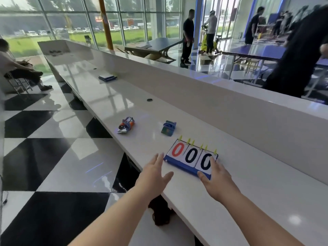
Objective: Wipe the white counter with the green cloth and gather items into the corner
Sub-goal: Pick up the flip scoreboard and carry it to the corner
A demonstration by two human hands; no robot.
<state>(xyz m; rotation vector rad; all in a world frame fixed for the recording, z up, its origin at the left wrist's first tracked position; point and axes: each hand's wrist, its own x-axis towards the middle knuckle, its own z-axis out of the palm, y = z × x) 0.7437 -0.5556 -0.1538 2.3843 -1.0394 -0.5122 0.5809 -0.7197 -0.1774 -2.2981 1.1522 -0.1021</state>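
The orange-and-blue bundle [126,127] lies farthest left on the white counter [248,183], close to the front edge. A small blue-green packet [168,128] lies to its right, apart from it. The green cloth is not in view.

The left hand [154,172] hovers at the counter's front edge, fingers spread and released, holding nothing. Its fingertips are just beside the left end of the flip scoreboard [190,158], which lies flat with its number cards facing up.

The right hand [215,177] rests on the scoreboard's right near corner. The thumb presses the blue front edge and the fingers lie over the last card; the hand is open, not clenched around it.

Handling judgement:
- The scoreboard appears light and rigid at the base, with loose hinged cards.
- Take hold at the two short ends of the blue base, not by the cards or the yellow tabs.
- The glossy counter looks slippery, so the scoreboard probably slides readily toward the corner.
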